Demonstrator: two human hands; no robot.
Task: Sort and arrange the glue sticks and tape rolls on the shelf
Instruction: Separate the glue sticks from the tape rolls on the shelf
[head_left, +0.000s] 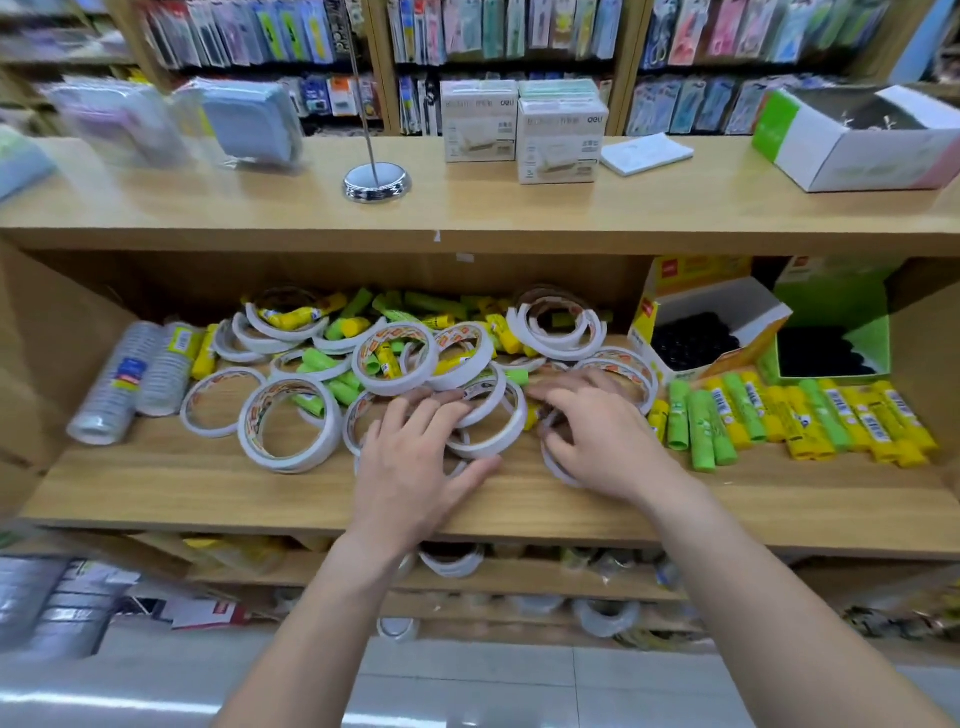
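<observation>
Two-handed gathering, by the look of it: left hand (415, 457) laid flat with fingers spread over the white tape rolls (288, 426) heaped at the middle of the shelf (208, 493), right hand (602, 441) just beside it, draped over another roll near the front edge, thumb tucked low; pinching or merely resting, impossible to tell through the blur. Best done by sliding rather than lifting: press lightly, draw a few rolls toward the front, then stack them flat, one on another, in the bare patch at front left, near the wrapped stacks of clear tape (130, 379). Worth watching for the loose glue sticks (405, 306) lying among and inside several rings toward the back; free each ring first, or risk dragging sticks along and off the edge. Send freed sticks rightward to join the row of green and yellow sticks (810, 421) lined up in front of the yellow box (696, 332) and the green box (831, 332). Group colours while adding there, that row being mixed at present. Avoid sweeping many rolls at once: round, light, probably quick to roll over the lip onto the shelves below.
</observation>
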